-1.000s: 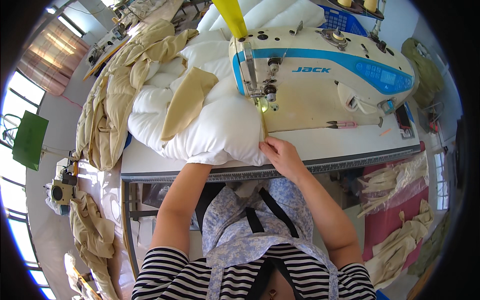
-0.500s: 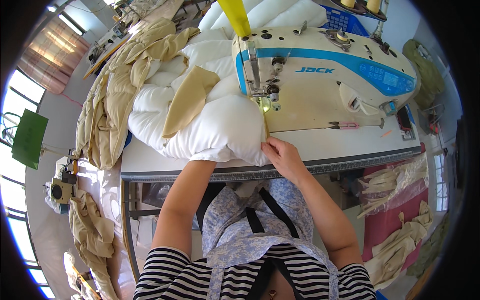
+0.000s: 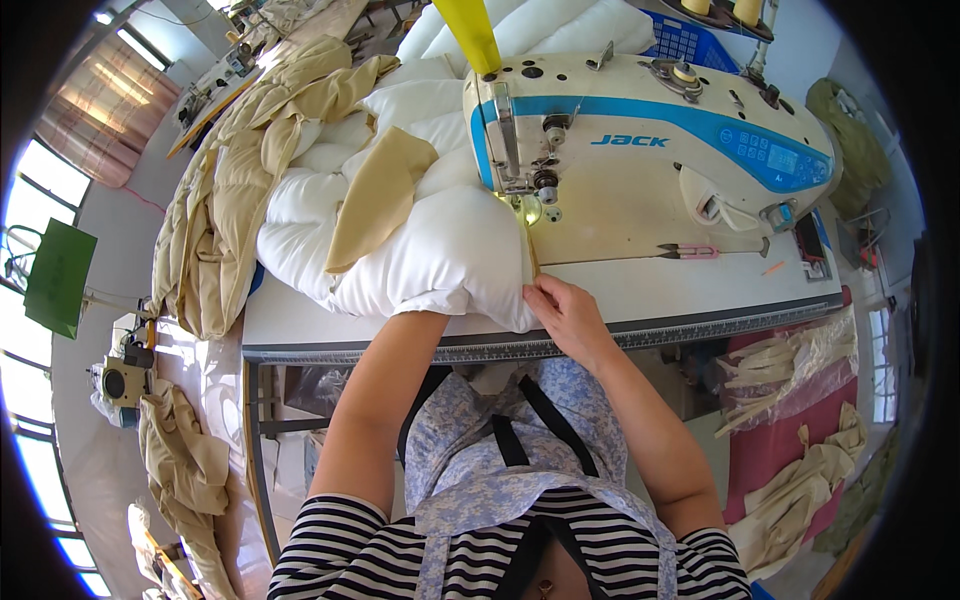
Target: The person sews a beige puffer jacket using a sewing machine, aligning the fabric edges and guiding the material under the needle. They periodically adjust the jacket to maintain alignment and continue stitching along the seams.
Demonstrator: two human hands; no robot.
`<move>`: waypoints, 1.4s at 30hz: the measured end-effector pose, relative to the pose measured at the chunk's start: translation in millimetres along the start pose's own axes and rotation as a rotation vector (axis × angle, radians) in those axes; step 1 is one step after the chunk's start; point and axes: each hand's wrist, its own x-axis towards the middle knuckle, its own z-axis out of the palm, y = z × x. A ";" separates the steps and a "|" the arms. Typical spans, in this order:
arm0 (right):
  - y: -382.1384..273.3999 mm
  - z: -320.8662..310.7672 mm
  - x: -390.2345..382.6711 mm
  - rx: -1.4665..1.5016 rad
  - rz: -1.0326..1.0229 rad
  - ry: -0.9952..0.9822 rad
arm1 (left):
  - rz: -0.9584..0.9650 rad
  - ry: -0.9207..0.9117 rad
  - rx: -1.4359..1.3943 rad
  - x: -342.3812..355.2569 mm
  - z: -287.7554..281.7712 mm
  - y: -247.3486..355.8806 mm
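Observation:
A puffy white padded garment (image 3: 440, 245) lies bunched on the sewing table, its right edge running up under the needle of a sewing machine (image 3: 620, 130). My right hand (image 3: 565, 310) pinches the near end of that edge between thumb and fingers, where a narrow beige strip (image 3: 533, 262) shows. My left forearm (image 3: 385, 385) reaches into the white padding, which hides the whole left hand. A beige fabric flap (image 3: 380, 195) rests on top of the garment. The needle area is lit by a small lamp (image 3: 532, 210).
Beige quilted fabric (image 3: 225, 200) is heaped at the left. On the table's right lie pink-handled thread snips (image 3: 688, 251). A ruler strip (image 3: 640, 338) edges the table front. Beige pieces in clear plastic (image 3: 790, 365) lie at the lower right. Behind the machine stands a blue crate (image 3: 690, 45).
My left forearm has shifted slightly right and up, deeper into the white padding. The padding and beige flap have moved a little. My right hand keeps nearly the same place.

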 end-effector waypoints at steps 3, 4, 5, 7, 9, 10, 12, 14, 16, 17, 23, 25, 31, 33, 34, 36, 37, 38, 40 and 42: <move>0.3 0.6 -0.4 -0.030 0.003 0.009 | 0.009 0.011 0.002 -8.0 -3.0 -7.6; 0.1 0.6 -0.6 -0.012 -0.020 0.012 | 0.011 0.012 0.002 2.8 1.7 -8.1; -0.1 0.9 -0.7 -0.007 -0.026 0.014 | 0.012 0.014 0.004 -7.6 -1.2 -12.7; -0.9 1.1 -1.1 -0.005 -0.034 0.019 | 0.011 0.017 0.007 -7.0 1.0 -16.8; -1.8 0.9 -1.2 -0.008 -0.024 0.016 | 0.010 0.021 0.009 -2.8 4.0 -18.5; -2.2 0.9 -1.2 -0.018 -0.033 0.025 | 0.012 0.024 0.008 -4.1 3.0 -21.5; -2.8 0.7 -1.2 -0.029 -0.013 0.018 | 0.014 0.028 0.009 -0.4 3.1 -20.2; -3.4 1.0 -1.0 -0.022 -0.024 0.023 | 0.019 0.034 0.014 6.3 3.4 -18.1; -3.5 1.7 -0.8 -0.030 -0.025 0.031 | 0.023 0.032 0.014 8.8 1.6 -20.4; -3.2 2.2 -0.7 -0.041 -0.028 0.034 | 0.022 0.028 0.013 12.7 2.7 -23.1; -1.9 2.0 -1.6 -0.024 -0.016 0.019 | 0.014 0.027 0.015 -7.6 -5.7 -57.9; -2.4 1.4 -2.3 -0.008 -0.004 0.020 | 0.021 0.031 0.014 -10.4 -4.1 -63.3; -6.1 0.9 -2.9 0.013 -0.023 0.039 | 0.045 0.051 0.022 -24.0 -0.1 -53.7; -6.6 0.5 -2.5 -0.007 -0.022 0.023 | 0.045 0.052 0.025 -31.5 -0.9 -50.0; -6.5 0.3 -2.3 -0.014 -0.025 0.025 | 0.044 0.052 0.025 -36.0 -1.9 -48.9; -5.8 0.1 -2.5 -0.028 -0.022 0.019 | 0.042 0.054 0.027 -40.1 -2.4 -49.6; -5.2 0.4 -2.8 -0.028 -0.013 0.018 | 0.042 0.056 0.028 -41.2 -3.1 -51.8; -4.6 0.6 -3.1 -0.029 -0.005 0.019 | 0.043 0.058 0.029 -42.5 -2.9 -51.6; -3.3 1.7 -3.5 -0.019 -0.006 0.044 | 0.052 0.064 0.028 -43.5 -3.6 -53.1; -2.2 2.9 -3.7 0.000 -0.007 0.061 | 0.053 0.066 0.028 -42.6 -2.9 -50.8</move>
